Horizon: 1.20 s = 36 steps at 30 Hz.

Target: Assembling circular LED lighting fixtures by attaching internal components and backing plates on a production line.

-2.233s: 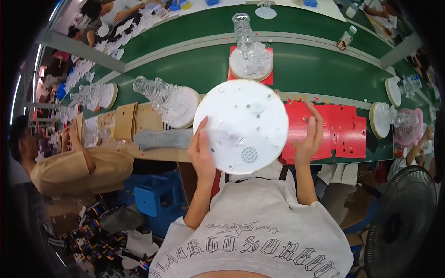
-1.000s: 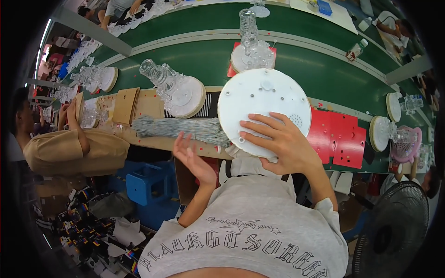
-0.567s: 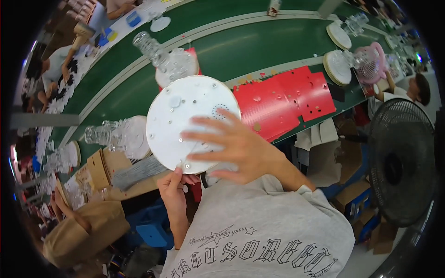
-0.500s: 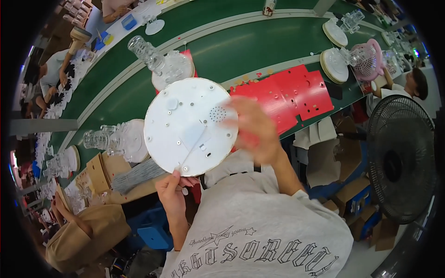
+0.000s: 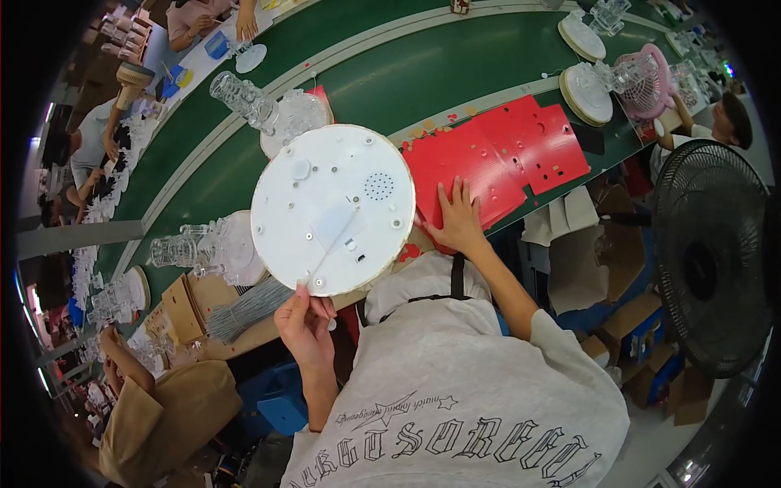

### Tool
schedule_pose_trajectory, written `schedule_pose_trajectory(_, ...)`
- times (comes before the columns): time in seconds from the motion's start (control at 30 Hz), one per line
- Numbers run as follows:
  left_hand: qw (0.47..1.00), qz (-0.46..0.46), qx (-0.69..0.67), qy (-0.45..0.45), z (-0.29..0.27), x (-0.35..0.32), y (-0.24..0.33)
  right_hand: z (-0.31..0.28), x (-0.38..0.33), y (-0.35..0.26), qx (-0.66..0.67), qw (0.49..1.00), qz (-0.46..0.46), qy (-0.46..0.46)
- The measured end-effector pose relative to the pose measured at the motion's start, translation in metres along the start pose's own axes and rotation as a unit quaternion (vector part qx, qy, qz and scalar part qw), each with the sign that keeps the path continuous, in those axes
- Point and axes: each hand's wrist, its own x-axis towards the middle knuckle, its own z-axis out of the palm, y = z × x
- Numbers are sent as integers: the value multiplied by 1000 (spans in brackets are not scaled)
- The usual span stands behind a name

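The left hand pinched the near rim of the round white disc between thumb and fingers, holding it tilted above the bench edge with its flat underside, a small speaker grille and screw holes, facing the camera. Half a second earlier the right hand had been blurred across the disc's right side; it had since left the disc, and the right hand lay flat, fingers spread, on the red perforated sheets just right of the disc. A little over two seconds before, both hands had gripped the disc at its sides. Left of the disc, a bundle of grey wires lay beside open cardboard boxes; what the boxes held could not be made out. Beyond these, clear crystal-like fittings rested on a round white base. Farther, on the green conveyor belt, another clear fitting stood on a disc. A black floor fan stood at the right.
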Motion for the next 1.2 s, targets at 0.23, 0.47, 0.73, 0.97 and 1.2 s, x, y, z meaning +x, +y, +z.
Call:
schedule_pose_trajectory(0.23, 998, 41, -39, 5, -5, 4, -8, -19, -15, -2, 32, 995, -58, 79)
schedule_pose_trajectory(0.47, 999, 31, -26, 20, -10, -2, -5, -39, 43, 187, -54, 948, 185, 254)
schedule_pose_trajectory(0.73, 999, 30, -30, -9, -10, 11, -8, 9, 25, 295, -222, 957, 134, 128)
schedule_pose_trajectory(0.97, 998, 47, -22, 17, -13, 7, -4, -58, 56, 227, -264, 957, 116, -45)
schedule_pose_trajectory(1.2, 997, 6, -13, 75, -6, 1, 0, -151, 58, 232, -353, 887, 91, 284)
